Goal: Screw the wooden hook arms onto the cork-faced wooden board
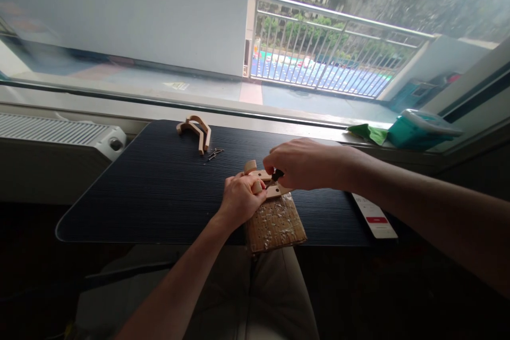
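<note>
From the left, we have a white radiator (56,133) under a wide window, then our dark, wood-grained table (127,191). Toward its far edge lie two curved wooden parts (204,130), and just beside them a small heap of screws (214,155).

Near the table's front edge, our left hand (241,196) is curled closed, gripping the left end of a pair of pale wooden pieces (271,193) with dark holes. These rest at the far end of a brown, tape-wrapped block (274,226), which juts over the front edge.

Our right hand (290,163) comes in from the right, fingers closed around a black-handled tool (278,174) angled down at the wood; we cannot tell what its tip touches.

Farther right, a phone (374,216) lies partly beneath our forearm; beyond, by the window, sit a green cloth (368,133) and a teal box (418,130).
</note>
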Motion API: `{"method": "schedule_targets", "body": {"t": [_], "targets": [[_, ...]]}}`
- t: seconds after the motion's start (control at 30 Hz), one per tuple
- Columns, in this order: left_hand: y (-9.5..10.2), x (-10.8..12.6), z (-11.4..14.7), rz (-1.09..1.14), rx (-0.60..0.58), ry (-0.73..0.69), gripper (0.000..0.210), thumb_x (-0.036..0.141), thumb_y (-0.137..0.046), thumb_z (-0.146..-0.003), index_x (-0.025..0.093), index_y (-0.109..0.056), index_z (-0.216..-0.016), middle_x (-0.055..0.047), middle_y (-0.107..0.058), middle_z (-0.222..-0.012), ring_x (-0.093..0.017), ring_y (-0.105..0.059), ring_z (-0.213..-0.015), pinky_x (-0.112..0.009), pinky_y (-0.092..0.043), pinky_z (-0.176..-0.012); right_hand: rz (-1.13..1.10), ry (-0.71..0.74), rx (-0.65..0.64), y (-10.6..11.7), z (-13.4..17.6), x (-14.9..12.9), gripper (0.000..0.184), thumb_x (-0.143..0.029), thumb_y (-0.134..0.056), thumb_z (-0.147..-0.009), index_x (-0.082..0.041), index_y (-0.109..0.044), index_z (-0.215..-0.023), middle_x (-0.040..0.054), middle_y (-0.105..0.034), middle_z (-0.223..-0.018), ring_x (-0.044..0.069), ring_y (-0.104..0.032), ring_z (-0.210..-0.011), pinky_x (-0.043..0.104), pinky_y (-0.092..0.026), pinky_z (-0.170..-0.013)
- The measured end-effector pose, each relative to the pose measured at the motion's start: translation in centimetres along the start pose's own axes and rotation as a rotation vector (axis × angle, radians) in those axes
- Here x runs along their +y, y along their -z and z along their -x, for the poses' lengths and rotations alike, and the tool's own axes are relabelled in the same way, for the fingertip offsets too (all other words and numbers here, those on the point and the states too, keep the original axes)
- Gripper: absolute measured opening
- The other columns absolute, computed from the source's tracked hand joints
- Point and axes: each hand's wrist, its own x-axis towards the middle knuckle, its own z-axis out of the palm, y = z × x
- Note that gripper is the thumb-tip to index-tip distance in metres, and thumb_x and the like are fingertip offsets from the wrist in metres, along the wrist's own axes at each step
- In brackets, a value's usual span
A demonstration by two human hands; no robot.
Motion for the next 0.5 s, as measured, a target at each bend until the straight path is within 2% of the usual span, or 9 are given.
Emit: {"method": "schedule_targets", "body": {"t": [0.1,0.3,0.5], "targets": [[-0.06,-0.08,0.01,0.001,0.008,0.001,0.007,0.020,-0.065,-0.067,0.021,-0.062,-0.060,-0.001,-0.067,-0.070,-0.018,-0.060,-0.077,-0.032,-0.044,-0.076,0.054,-0.008,0.004,-0.02,-0.01,-0.26,0.023,-0.012,-0.050,-0.071,-0.016,-0.068,-0.086,0.0073,-0.067,-0.083,0.014,-0.054,-0.069,0.025,-0.028,-0.054],[-0.08,-0.12,0.08,0.024,0.007,-0.008,0.005,0.020,-0.066,-0.066,0.021,-0.063,-0.062,0.000,-0.067,-0.070,-0.018,-0.061,-0.079,-0.032,-0.044,-0.078,0.056,-0.009,0.032,-0.42,-0.27,-0.51,0.022,-0.019,-0.048,-0.076,-0.014,-0.068,-0.084,0.0088,-0.066,-0.074,0.013,-0.053,-0.063,0.025,-0.026,-0.052],[-0.09,-0.24,0.12,0.009,0.009,-0.013,0.005,0.021,-0.066,-0.066,0.021,-0.063,-0.062,0.000,-0.067,-0.069,-0.019,-0.061,-0.079,-0.033,-0.043,-0.080,0.074,-0.018,-0.034,0.41,0.24,-0.75,0.022,-0.015,-0.051,-0.072,-0.017,-0.067,-0.088,0.0064,-0.067,-0.085,0.013,-0.054,-0.069,0.025,-0.026,-0.054]]}}
